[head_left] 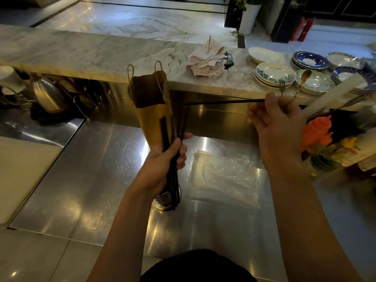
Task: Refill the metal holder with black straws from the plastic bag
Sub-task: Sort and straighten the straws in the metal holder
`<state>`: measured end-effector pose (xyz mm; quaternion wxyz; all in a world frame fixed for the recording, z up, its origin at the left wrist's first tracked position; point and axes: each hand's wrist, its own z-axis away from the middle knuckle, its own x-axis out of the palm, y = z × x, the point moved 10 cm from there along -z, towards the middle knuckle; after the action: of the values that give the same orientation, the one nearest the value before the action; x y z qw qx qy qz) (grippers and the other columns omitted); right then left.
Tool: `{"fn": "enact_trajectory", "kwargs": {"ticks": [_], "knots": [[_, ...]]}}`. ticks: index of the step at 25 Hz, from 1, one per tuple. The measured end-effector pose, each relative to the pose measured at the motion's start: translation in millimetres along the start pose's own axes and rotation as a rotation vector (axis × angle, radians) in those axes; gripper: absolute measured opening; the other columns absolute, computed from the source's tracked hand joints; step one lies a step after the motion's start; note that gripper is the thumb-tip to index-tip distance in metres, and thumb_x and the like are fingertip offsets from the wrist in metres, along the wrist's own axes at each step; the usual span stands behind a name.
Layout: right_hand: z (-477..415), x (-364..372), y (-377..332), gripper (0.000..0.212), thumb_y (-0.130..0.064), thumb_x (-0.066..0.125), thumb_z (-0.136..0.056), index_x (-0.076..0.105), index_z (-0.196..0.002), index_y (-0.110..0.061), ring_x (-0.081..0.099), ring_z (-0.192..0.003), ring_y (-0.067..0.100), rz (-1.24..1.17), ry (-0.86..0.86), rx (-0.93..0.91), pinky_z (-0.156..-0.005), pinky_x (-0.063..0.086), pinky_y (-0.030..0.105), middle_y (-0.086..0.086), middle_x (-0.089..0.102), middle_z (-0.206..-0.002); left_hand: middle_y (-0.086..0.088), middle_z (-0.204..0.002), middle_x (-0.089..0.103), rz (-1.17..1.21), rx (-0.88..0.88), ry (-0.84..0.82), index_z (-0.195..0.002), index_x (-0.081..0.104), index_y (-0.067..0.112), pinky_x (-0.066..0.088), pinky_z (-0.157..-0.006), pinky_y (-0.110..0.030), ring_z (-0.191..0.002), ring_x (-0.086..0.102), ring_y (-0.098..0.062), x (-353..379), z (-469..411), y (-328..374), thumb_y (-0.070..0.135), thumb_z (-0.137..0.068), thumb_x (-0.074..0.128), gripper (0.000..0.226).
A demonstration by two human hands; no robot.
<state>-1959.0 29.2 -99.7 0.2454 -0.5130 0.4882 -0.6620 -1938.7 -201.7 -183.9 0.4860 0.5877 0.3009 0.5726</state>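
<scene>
A small perforated metal holder [162, 202] stands on the steel counter, partly hidden under my left wrist. My left hand [166, 157] is shut on a bundle of black straws [173, 180] whose lower ends reach down into the holder. My right hand [276, 121] is raised at the right and pinches a single black straw [219, 102], which lies nearly level and points left toward the bundle. A clear plastic bag [221, 178] lies flat on the counter just right of the holder.
A brown paper bag [152, 102] stands behind the straws. A marble ledge [101, 53] carries stacked plates [274, 75], forks and receipts on a spike [205, 58]. Kettle [48, 96] at left, orange bottle [317, 131] and other bottles at right.
</scene>
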Motion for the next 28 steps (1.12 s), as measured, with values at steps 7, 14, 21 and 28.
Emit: {"fn": "enact_trajectory", "kwargs": {"ticks": [7, 14, 21, 28], "knots": [[43, 50, 70, 0.009, -0.002, 0.068, -0.084, 0.059, -0.084, -0.004, 0.073, -0.078, 0.024, 0.416, -0.454, 0.203, -0.073, 0.059, 0.031, 0.010, 0.072, -0.078, -0.009, -0.103, 0.072, 0.332, 0.185, 0.396, -0.106, 0.061, 0.011, 0.057, -0.081, -0.029, -0.100, 0.070, -0.020, -31, 2, 23, 0.014, -0.102, 0.041, 0.020], [74, 73, 104, 0.014, -0.016, 0.075, -0.082, 0.063, -0.085, -0.011, 0.072, -0.073, 0.013, 0.957, -0.844, 0.176, -0.072, 0.059, 0.025, 0.003, 0.072, -0.079, -0.003, -0.087, 0.068, 0.332, 0.208, 0.346, -0.111, 0.056, 0.013, 0.055, -0.077, -0.030, -0.082, 0.069, -0.017, -28, 9, 25, 0.017, -0.104, 0.038, 0.019], [52, 95, 18, 0.034, -0.020, 0.066, -0.089, 0.062, -0.122, -0.026, 0.055, -0.112, 0.002, 0.908, -0.576, -0.465, -0.096, 0.046, 0.019, -0.007, 0.059, -0.118, -0.003, -0.074, 0.053, -0.098, 0.140, -0.054, -0.104, 0.057, 0.012, 0.043, -0.060, -0.025, -0.061, 0.046, -0.015, 18, 6, 16, 0.016, -0.103, 0.040, 0.017], [62, 103, 13, 0.020, -0.021, 0.068, -0.087, 0.073, -0.107, -0.020, 0.054, -0.113, 0.011, 1.049, -0.612, -0.610, -0.098, 0.043, 0.026, -0.003, 0.066, -0.117, -0.007, -0.076, 0.052, -0.287, 0.039, -0.284, -0.092, 0.057, 0.017, 0.044, -0.063, -0.026, -0.061, 0.047, -0.014, 50, 21, 5, 0.015, -0.104, 0.038, 0.023]]}}
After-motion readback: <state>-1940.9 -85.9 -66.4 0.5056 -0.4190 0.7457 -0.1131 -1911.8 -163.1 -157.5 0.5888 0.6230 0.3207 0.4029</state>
